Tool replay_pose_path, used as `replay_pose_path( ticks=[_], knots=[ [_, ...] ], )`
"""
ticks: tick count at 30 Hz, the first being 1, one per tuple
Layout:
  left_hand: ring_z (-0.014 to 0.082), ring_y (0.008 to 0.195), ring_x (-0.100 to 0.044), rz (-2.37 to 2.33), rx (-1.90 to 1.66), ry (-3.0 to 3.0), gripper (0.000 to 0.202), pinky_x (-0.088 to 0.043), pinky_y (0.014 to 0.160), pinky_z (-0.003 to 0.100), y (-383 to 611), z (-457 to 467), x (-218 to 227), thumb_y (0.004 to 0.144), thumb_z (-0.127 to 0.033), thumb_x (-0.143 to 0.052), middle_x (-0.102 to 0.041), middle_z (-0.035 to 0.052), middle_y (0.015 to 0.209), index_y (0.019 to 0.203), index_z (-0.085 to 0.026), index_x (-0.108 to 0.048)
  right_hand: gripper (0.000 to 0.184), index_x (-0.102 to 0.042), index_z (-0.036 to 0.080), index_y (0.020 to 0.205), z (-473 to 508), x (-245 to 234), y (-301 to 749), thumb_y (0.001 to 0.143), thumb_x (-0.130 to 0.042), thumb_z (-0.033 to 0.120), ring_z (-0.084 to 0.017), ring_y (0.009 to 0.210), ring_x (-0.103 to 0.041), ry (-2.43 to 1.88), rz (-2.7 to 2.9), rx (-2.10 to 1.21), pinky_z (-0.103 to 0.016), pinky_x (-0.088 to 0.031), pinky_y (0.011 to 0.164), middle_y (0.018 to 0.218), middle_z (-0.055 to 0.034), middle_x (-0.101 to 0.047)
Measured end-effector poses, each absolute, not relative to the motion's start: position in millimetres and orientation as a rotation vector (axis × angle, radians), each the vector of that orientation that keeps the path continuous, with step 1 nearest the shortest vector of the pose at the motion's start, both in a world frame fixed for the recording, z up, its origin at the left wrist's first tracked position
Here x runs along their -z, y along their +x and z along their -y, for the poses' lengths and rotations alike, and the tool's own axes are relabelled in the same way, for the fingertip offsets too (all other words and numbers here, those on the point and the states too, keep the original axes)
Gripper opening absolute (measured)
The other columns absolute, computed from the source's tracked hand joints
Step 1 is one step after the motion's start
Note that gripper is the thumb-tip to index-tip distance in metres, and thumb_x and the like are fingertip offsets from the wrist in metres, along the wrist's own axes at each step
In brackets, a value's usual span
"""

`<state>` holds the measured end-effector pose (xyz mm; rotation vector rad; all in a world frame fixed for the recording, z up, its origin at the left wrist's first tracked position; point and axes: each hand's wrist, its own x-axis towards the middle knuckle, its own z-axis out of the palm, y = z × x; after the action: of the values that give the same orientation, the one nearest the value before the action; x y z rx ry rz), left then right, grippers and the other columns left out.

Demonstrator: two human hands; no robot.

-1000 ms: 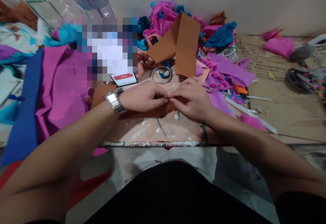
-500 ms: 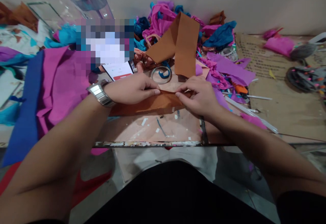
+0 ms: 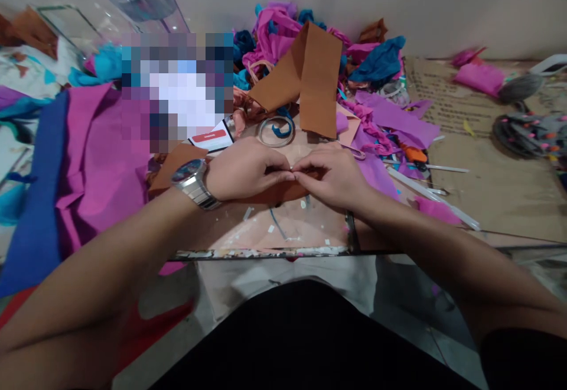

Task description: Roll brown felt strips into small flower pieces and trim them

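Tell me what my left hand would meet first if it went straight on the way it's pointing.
Most likely your right hand: your left hand points at it, both pinching the brown strip. Depth is unclear, so I can't tell whether the hands touch.

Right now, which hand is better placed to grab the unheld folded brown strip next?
Right, probably: the right hand is just below the folded brown strip in view; the left hand is farther left. Both pinch another brown piece, so either must release first.
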<state>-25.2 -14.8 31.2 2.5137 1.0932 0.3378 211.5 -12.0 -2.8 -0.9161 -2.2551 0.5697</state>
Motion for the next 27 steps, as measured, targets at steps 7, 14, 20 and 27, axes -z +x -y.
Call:
replay_pose_path(
  ticks=[7,14,20,27],
  knots=[
    [0.0147,0.062,-0.062,-1.144,-0.290,2.520,0.031,-0.041,0.074,0.030,-33.3,9.3,-37.0,0.100,-0.042,-0.059,-0.081,0.0028,0.079,0.098,-0.024,-0.085,0.010,-0.083,0.024,0.084,8.8,-3.4,216.9,0.089,-0.075,0.026,-0.017,0.073,-0.066,-0.936,2.233,-0.569,-0.034,-0.045,0.076,0.075,-0.0003,-0.078],
    [0.0158,0.062,-0.059,-1.250,-0.308,2.449,0.032,-0.043,0.075,0.033,-48.3,-1.7,-46.9,0.096,-0.042,-0.060,-0.075,0.0021,0.071,0.095,-0.021,-0.084,0.009,-0.083,0.020,0.085,-5.3,-16.9,235.0,0.083,-0.076,0.025,-0.016,0.069,-0.065,-1.043,2.192,-0.639,-0.030,-0.046,0.066,0.079,-0.0040,-0.079],
    [0.0125,0.068,-0.059,-1.303,-0.156,2.469,0.027,-0.038,0.071,0.027,-61.2,-6.6,-59.7,0.100,-0.038,-0.063,-0.077,-0.0007,0.082,0.101,-0.019,-0.082,0.011,-0.083,0.021,0.082,-18.6,-33.3,253.8,0.082,-0.075,0.028,-0.016,0.069,-0.066,-1.104,2.172,-0.745,-0.030,-0.047,0.065,0.077,-0.0031,-0.080],
    [0.0087,0.064,-0.058,-1.356,0.043,2.450,0.024,-0.036,0.066,0.022,-80.6,-3.8,-74.2,0.097,-0.038,-0.067,-0.078,-0.0032,0.080,0.098,-0.021,-0.084,0.010,-0.084,0.022,0.082,-31.8,-48.9,280.1,0.079,-0.079,0.030,-0.017,0.068,-0.065,-1.261,2.190,-0.750,-0.032,-0.046,0.064,0.076,-0.0024,-0.080]
  ],
)
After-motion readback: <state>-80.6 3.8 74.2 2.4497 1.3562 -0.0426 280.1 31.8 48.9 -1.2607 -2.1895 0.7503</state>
